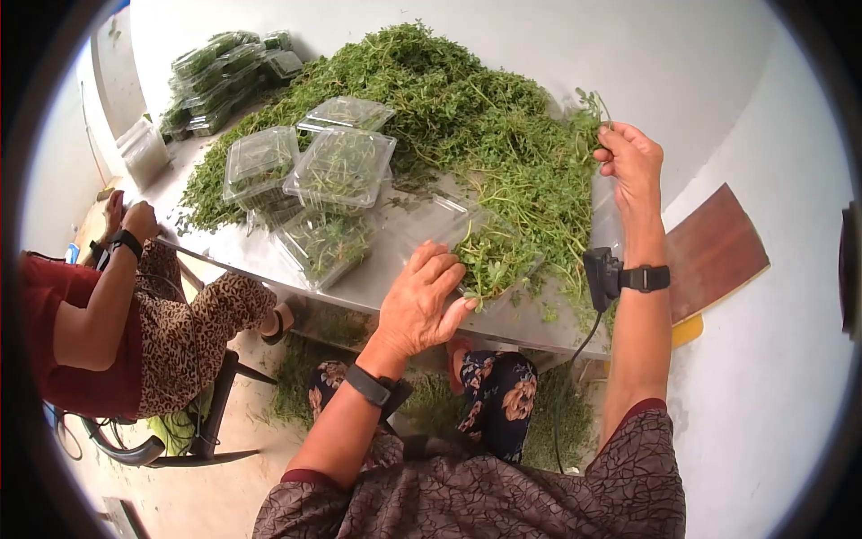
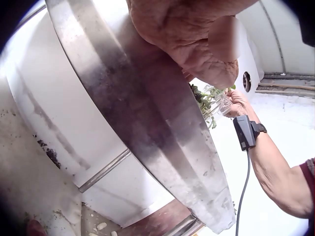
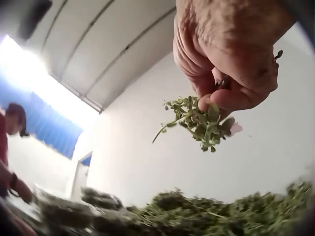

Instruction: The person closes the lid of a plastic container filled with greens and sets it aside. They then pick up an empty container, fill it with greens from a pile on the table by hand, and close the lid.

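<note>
My right hand is raised over the right end of the green heap, pinching a small leafy sprig between thumb and fingers. Near the front edge of the table, my left hand rests at an open clear plastic box that holds loose greens. Its fingers look relaxed and touch the near left side of the box. In the left wrist view the left hand hangs over the metal table edge, and its fingertips are partly hidden.
Several filled clear boxes stand left of the heap, with more stacked at the back left. Empty-looking lids stand at the table's left end. Another person sits at the left. A reddish board lies at the right.
</note>
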Tool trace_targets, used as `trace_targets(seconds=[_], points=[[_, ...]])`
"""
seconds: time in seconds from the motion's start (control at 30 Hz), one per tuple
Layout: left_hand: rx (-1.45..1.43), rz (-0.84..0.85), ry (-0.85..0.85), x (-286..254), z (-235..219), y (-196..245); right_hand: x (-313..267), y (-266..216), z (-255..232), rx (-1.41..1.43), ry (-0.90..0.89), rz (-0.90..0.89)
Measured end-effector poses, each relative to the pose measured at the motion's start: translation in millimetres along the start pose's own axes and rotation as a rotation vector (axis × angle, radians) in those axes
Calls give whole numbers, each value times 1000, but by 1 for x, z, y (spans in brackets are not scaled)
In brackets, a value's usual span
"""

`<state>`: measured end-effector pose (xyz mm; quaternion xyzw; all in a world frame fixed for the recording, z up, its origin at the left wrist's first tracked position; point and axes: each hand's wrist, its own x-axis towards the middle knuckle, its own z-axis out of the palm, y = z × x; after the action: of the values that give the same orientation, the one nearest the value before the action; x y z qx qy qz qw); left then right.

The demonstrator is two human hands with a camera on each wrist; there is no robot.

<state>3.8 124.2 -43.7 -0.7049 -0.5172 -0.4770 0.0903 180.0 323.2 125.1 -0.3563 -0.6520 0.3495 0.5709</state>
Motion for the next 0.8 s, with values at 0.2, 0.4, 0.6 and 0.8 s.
trace_targets(seconds=[0.2, 0.4, 0.6, 0.8], points=[[29, -1, -13, -1, 2, -2, -67, -5, 16, 19, -187, 106], [2, -40, 88, -4, 6, -5, -130, 15, 19, -111, -198, 252], [22, -20, 107, -4, 6, -7, -161, 55, 10, -301, -41, -12], [48, -12, 77, -2, 4, -3, -188, 82, 15, -439, -9, -247]])
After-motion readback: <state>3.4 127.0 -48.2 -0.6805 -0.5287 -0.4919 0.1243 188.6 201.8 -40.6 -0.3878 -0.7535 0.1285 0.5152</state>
